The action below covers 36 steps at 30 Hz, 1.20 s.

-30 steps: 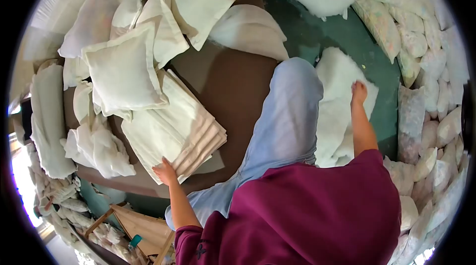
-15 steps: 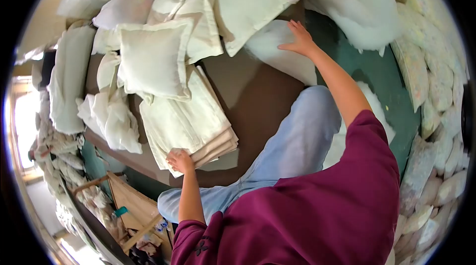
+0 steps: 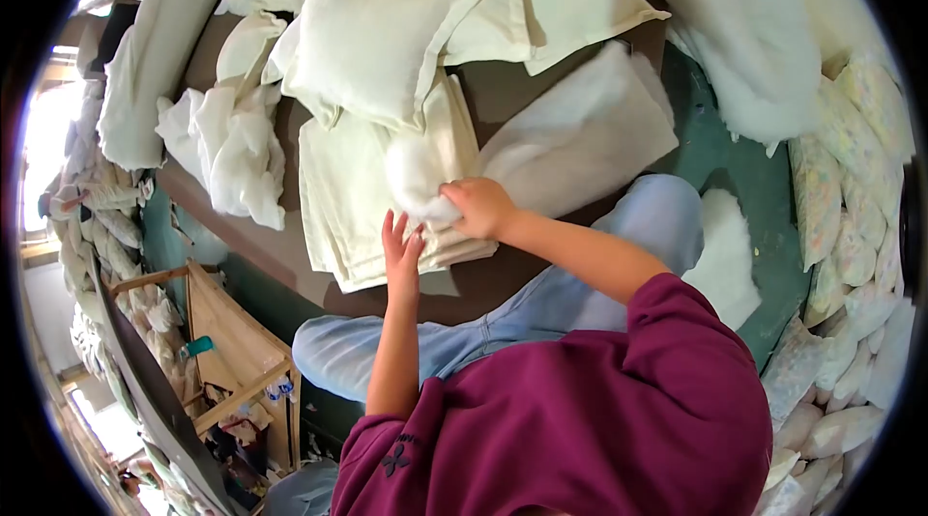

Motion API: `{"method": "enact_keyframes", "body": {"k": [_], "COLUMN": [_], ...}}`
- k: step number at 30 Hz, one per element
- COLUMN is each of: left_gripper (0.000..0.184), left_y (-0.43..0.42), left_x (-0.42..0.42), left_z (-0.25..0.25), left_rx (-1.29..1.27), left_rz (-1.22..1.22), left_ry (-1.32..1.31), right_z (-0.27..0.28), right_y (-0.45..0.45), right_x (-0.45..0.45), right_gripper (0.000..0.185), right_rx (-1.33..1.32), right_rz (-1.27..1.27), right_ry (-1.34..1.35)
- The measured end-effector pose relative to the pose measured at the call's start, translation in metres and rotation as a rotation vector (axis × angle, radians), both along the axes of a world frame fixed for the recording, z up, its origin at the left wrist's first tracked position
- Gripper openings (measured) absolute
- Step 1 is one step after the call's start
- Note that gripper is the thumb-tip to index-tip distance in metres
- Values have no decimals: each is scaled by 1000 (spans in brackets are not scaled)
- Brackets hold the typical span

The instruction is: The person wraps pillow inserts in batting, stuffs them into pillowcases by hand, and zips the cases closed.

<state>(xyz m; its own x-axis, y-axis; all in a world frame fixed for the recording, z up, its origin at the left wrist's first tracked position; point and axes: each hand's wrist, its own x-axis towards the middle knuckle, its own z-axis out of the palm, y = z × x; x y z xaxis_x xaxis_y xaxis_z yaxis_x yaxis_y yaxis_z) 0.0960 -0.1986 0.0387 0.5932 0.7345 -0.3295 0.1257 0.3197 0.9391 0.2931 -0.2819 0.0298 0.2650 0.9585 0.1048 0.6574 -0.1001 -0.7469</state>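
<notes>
My right hand [image 3: 480, 208] grips the near end of a long sheet of white batting [image 3: 585, 137], which stretches away to the right over the brown surface. A bunched white end of it [image 3: 414, 173] lies above a stack of folded cream cushion covers [image 3: 353, 226]. Just left of that end, my left hand [image 3: 401, 250] is raised over the stack with its fingers apart, holding nothing. A stuffed cream cushion [image 3: 382, 38] with a flanged edge rests on the far part of the stack. Behind it lean more cream cushions [image 3: 580, 4].
A big roll of white batting [image 3: 744, 43] lies at the far right, and crumpled white fabric [image 3: 232, 154] at the left. Bagged stuffing [image 3: 851, 197] is piled along the right side. A wooden frame [image 3: 237, 342] stands at the lower left. My bent knee [image 3: 667, 212] borders the brown surface.
My right hand has come in from the far right, pulling the batting across to the cover stack. My left hand has lifted off the stack's near corner. The view has shifted.
</notes>
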Motion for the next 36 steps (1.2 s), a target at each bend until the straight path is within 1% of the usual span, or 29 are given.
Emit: {"method": "enact_keyframes", "body": {"k": [1, 2, 3, 4, 6, 7, 8, 10, 12, 13, 15, 16, 17, 19, 20, 21, 22, 23, 24, 26, 28, 29, 30, 32, 33, 36], "left_gripper": [73, 70, 64, 59, 51, 47, 39, 43, 47, 66, 78, 85, 99, 100, 101, 98, 96, 95, 95, 95, 94, 87, 85, 79, 72, 75], "left_y": [1, 2, 4, 7, 13, 17, 26, 52, 74, 85, 89, 87, 77, 54, 39, 24, 7, -12, -23, -24, 4, 9, 11, 17, 16, 15], "left_x": [7, 10, 11, 10, 0, -3, -11, -34, -61, -78, -94, -90, -93, -86, -79, -68, -55, -40, -35, -33, -11, -8, -9, -14, -16, -30], "left_z": [3, 10, 5, 1, 2, 5, 9, 4, 1, -5, -21, -12, 1, 9, 5, 18, 23, 24, 11, -28, -26, -24, -26, -36, -36, -26], "left_rx": [-151, -245, -270, -293, -60, 54, 70, 119, 89, 71, 284, 391, 608, 1178, 1096, 1158, 1253, 1184, 1292, 1614, 1309, 1314, 1321, 1341, 1440, 1270], "left_rz": [51, 38, 31, 24, 98, 137, 310, 541, 620, 538, 710, 781, 698, 486, 300, -23, -381, -599, -698, -647, -542, -470, -560, -734, -685, -800], "left_ry": [-6, -85, -146, -211, -51, 30, -3, -73, 27, 129, 525, 723, 812, 785, 625, 588, 642, 727, 758, 856, 872, 790, 759, 700, 631, 720], "right_z": [14, 26, 34, 37, 39, 47, 44, 36, 38, 35, 32, 31, 30, 13, 4, -6, -15, -22, -28, -37, -34, -26, -18, -20, -15, -3], "right_y": [-1, -1, 0, 0, -5, -8, -10, -16, -13, -8, 7, 15, 23, 39, 43, 48, 49, 50, 51, 43, 12, 1, -9, -30, -31, -28], "right_x": [-12, -24, -34, -41, -49, -48, -46, -39, -20, -13, -3, 4, 11, 28, 33, 31, 30, 29, 26, 15, -25, -39, -48, -63, -65, -55], "right_gripper": [37, 36, 35, 39, 47, 63, 64, 66, 67, 65, 60, 58, 57, 55, 54, 53, 52, 51, 53, 58, 73, 79, 85, 79, 75, 61], "right_rx": [-12, -23, -33, -58, -115, -143, -14, 245, 170, 168, 172, 179, 183, 164, 152, 77, -1, -77, -100, -150, -221, -281, -341, -235, -178, -502], "right_rz": [33, 67, 103, 157, 270, 281, 179, -24, -83, -122, -175, -194, -216, -158, -129, -92, -59, -25, 51, 192, 309, 335, 360, 315, 293, 158], "right_ry": [33, 65, 94, 93, 92, 110, 64, -16, -23, -32, -55, -73, -95, -78, -71, 28, 127, 223, 250, 306, 11, -33, -78, -229, -303, 65]}}
